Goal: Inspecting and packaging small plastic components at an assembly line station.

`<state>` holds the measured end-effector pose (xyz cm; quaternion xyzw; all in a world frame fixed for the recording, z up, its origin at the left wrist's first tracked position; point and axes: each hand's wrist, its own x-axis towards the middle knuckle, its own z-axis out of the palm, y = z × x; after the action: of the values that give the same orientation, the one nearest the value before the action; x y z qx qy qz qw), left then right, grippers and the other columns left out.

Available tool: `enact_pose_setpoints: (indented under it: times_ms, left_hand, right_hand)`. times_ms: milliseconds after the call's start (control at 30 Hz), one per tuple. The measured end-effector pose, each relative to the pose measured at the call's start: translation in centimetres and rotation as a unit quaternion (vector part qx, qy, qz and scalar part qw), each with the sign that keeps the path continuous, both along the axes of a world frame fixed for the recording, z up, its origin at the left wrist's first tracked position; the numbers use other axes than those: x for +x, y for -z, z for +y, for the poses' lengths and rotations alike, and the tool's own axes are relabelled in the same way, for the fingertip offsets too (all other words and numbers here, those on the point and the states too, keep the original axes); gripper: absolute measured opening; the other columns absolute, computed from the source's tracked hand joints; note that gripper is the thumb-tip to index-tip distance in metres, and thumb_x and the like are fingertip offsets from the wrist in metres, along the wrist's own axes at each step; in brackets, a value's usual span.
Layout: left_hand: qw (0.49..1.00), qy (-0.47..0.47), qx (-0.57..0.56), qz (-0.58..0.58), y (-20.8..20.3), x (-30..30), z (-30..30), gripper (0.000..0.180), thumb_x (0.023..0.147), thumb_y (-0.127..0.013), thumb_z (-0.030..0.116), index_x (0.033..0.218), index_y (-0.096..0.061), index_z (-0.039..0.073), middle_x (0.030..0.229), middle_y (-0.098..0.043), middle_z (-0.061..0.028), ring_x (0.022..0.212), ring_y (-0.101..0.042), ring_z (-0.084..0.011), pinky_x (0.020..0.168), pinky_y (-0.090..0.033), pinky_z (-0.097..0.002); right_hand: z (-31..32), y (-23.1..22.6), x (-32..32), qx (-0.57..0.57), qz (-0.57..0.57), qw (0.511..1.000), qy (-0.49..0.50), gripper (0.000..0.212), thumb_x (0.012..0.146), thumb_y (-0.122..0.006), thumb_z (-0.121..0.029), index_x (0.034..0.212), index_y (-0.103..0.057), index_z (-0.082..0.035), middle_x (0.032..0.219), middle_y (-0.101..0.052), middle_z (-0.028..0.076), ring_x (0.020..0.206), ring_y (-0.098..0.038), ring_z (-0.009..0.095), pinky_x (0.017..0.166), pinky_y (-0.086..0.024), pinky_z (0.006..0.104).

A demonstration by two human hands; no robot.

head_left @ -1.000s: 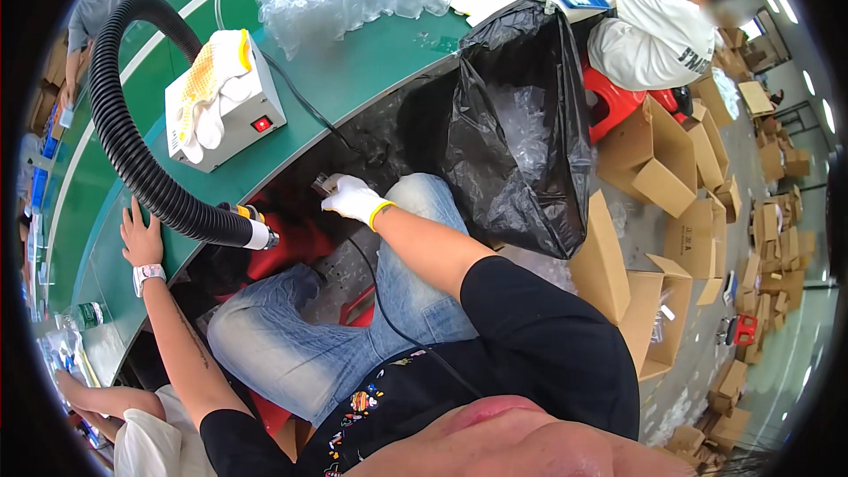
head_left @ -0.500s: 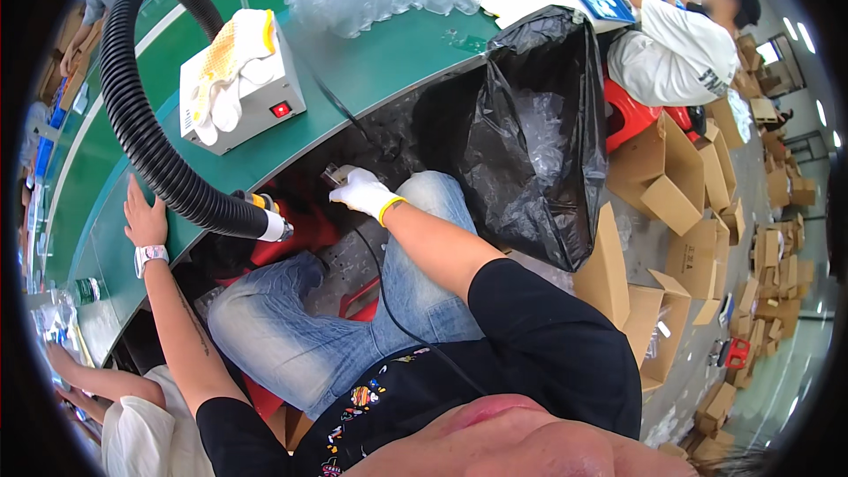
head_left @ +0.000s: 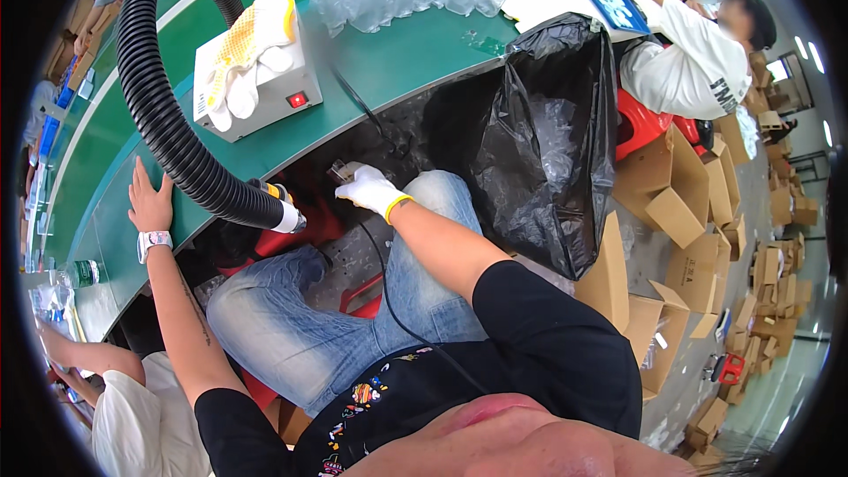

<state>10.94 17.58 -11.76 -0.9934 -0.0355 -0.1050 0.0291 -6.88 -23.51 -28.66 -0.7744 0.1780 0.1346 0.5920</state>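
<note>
The small piece, shiny and too small to identify, is below the table's front edge, just beyond the right knee. The gloved right hand seems to pinch it at the fingertips, though the far side of the grip is hidden. A firm but light pinch should suit so small a piece, as the glove probably dulls touch. The bare left hand lies with fingers spread on the table, a good brace for leaning. The hose hangs between the hands, its nozzle apart from the piece; best not to knock it. The cord across the lap and the black bag on the right also deserve clearance.
</note>
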Motion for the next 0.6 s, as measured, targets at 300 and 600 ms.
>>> enact_pose_setpoints:
  times_ms: [300, 600]
  left_hand:
    - [0.999, -0.037, 0.005, 0.024, -2.7, -1.7, -2.7, 0.078, 0.093, -0.051, 0.067, 0.159, -0.034, 0.029, 0.167, -0.030, -0.0034, 0.152, -0.029, -0.0315, 0.113, -0.026, -0.0707]
    - [0.990, -0.023, -0.114, -0.081, -0.6, -0.2, -0.9, 0.082, 0.091, -0.047, 0.077, 0.158, -0.037, 0.031, 0.166, -0.032, -0.0093, 0.152, -0.029, -0.0331, 0.112, -0.023, -0.0737]
  right_hand:
    - [-0.9, -4.5, -3.0, 0.017, 0.007, 0.999, -0.051, 0.045, 0.077, -0.081, -0.022, 0.116, -0.067, -0.004, 0.085, -0.070, 0.007, 0.066, -0.065, 0.015, 0.060, -0.053, 0.0320]
    - [-7.1, -15.4, -10.7, 0.144, -0.214, 0.962, 0.088, 0.028, 0.082, -0.081, -0.008, 0.105, -0.065, -0.005, 0.084, -0.068, 0.005, 0.070, -0.066, 0.013, 0.062, -0.056, 0.0293]
